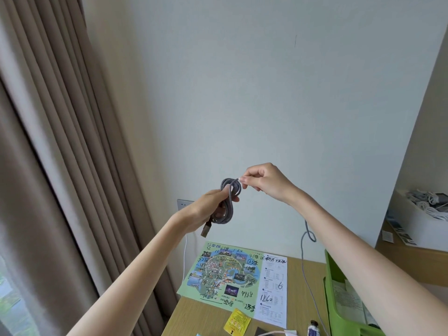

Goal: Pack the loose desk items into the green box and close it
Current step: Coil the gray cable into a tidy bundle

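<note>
Cable: a grey braided cable [228, 202] is gathered into a small bundle of loops and held up in the air, well above the worktop [194, 316]. Loose, it would sprawl in the box, so it is being made compact first.
Left hand: the left hand [206, 209] grips the bundle around its middle, with the fingers [226, 190] curled over the loops to keep them from springing apart. The plug [206, 230] hangs free below the palm.
Right hand: the right hand [264, 180] pinches the cable's free end at the top of the bundle, its fingers [244, 183] closed tight on it. This looks like a turn being wound or tucked to lock the coil.
Box: the green box [332, 275] stands open at the right edge of the worktop, beneath the right forearm, with papers [349, 299] already inside. It is near enough for the coil to be dropped straight in.
On the worktop: a map [232, 275], a yellow packet [237, 322] and a small tube [313, 329] lie unpacked. A second cable [303, 258] trails down from the wall.
Progress: early, I judge, since several items remain and the box is not closed.
Risk: if the free end is released untucked, the springy loops may unwind.
</note>
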